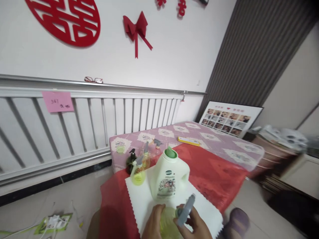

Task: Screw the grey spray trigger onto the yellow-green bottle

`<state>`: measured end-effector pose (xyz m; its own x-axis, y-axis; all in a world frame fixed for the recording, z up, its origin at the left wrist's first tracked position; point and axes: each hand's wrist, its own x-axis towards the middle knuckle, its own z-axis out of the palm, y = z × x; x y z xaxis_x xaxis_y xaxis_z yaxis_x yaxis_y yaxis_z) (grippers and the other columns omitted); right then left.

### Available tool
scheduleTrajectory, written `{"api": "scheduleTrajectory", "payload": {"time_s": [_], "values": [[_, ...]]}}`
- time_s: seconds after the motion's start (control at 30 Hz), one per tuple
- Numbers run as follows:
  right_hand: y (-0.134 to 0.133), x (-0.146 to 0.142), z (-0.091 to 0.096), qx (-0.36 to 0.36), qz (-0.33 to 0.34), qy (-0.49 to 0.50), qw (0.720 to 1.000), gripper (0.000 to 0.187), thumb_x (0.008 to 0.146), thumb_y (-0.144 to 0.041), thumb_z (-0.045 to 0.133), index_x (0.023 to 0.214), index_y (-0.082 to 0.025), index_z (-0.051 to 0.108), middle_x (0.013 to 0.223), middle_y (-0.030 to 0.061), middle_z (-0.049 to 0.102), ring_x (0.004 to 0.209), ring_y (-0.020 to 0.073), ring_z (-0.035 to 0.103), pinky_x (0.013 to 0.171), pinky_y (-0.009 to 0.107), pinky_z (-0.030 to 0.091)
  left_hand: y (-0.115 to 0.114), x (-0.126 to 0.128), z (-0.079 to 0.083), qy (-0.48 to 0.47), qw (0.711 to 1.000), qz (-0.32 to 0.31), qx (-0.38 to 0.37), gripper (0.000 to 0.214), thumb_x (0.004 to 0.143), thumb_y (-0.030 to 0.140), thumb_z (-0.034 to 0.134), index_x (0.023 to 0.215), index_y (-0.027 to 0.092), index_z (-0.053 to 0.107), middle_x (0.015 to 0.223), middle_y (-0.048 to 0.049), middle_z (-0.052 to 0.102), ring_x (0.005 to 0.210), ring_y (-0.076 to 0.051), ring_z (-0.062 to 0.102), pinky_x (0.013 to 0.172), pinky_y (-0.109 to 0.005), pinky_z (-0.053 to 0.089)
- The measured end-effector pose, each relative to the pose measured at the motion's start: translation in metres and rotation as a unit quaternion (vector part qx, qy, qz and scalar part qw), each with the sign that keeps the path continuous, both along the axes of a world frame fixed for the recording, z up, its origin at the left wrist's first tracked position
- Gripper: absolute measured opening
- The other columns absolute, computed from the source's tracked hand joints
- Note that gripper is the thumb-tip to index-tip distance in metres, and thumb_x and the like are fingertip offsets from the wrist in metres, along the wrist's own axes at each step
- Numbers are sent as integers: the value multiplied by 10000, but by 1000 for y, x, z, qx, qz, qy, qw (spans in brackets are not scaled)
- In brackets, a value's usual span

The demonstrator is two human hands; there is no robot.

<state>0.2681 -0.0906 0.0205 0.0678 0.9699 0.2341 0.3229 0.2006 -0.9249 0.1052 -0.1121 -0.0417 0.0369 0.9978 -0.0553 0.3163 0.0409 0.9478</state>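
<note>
My left hand [154, 223] is wrapped round the body of a clear spray bottle [168, 221] with yellow-green liquid, low in the view. At its top, my right hand [195, 224] closes on the grey trigger sprayer head [186, 209]. Whether the head sits fully on the bottle neck I cannot tell. Just beyond stands a big pale green detergent jug [166, 176] with a handle; a green piece [170, 152] sits in its mouth. Left of the jug are another yellow-green spray bottle [138, 175], a dark pump bottle [131, 162] and more spray bottles [157, 149].
A white scalloped mat [136, 196] and a red cloth [211, 176] cover part of the flower-patterned table [166, 132]. A yellow packet [188, 141] and a small green lid-like dish [120, 149] lie on it. Behind is a white radiator [94, 122]. Cables [53, 222] lie on the floor.
</note>
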Motion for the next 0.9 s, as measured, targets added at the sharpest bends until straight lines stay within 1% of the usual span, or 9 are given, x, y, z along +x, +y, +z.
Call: {"api": "scheduleTrajectory", "payload": {"time_s": [0.03,0.1,0.17,0.23,0.33,0.5,0.6,0.73,0.9], "values": [[-2,-4,0,-6,4,1,1000,278,708,-396,766,939,-241,757,889,53,812,788,258,774,719,339,652,1,0,0,2,1000,-7,-4,999,486,126,748,1435,172,441,1513,-149,550,1384,-317,547,1181,-372,428],[-6,-11,-2,-16,4,17,1000,257,727,-383,752,940,-239,744,904,53,798,775,247,758,706,340,642,2,0,0,6,1000,-12,-5,1035,442,107,731,1429,157,422,1499,-167,549,1382,-324,547,1179,-367,424],[-10,-14,-4,-21,5,39,999,246,769,-397,736,958,-241,732,933,59,792,800,247,753,726,346,636,3,0,-1,5,1000,-9,-4,1019,455,114,709,1427,160,407,1490,-164,551,1380,-315,551,1165,-360,437],[-13,-15,-6,-18,13,50,999,246,819,-423,715,982,-240,725,960,68,793,858,255,755,785,357,631,3,0,-3,1,1000,-16,-4,1013,468,116,695,1434,162,392,1497,-165,543,1386,-310,547,1161,-361,444],[-15,-14,-8,-8,34,46,998,256,863,-438,691,1017,-235,724,983,76,800,933,265,755,861,366,620,5,-2,-12,0,999,-32,-5,1012,491,123,695,1448,148,368,1524,-186,516,1419,-321,520,1192,-398,428],[-16,-11,-13,10,33,8,999,265,870,-410,698,1069,-236,726,1046,79,804,1011,276,754,925,365,606,7,-3,-29,8,999,-34,11,1012,508,143,729,1449,161,358,1547,-197,493,1446,-340,496,1220,-440,412],[-18,-11,-14,5,24,4,1000,294,875,-417,693,1104,-235,722,1085,84,802,1007,269,758,904,350,620,7,-3,-33,12,999,-33,24,990,533,162,737,1449,162,360,1527,-194,509,1427,-334,516,1214,-447,423],[-21,-12,-6,0,51,14,999,311,913,-424,658,1155,-240,726,1128,84,793,1060,258,749,934,336,614,6,-2,-31,13,999,-28,40,966,551,176,742,1444,148,378,1502,-197,529,1409,-343,534,1198,-459,448],[-19,-5,4,13,86,-23,996,325,908,-395,670,1195,-262,744,1163,83,790,1100,269,741,929,342,616,5,-2,-31,10,998,-25,52,972,538,167,732,1440,162,371,1513,-196,514,1413,-343,526,1219,-481,426]]}}
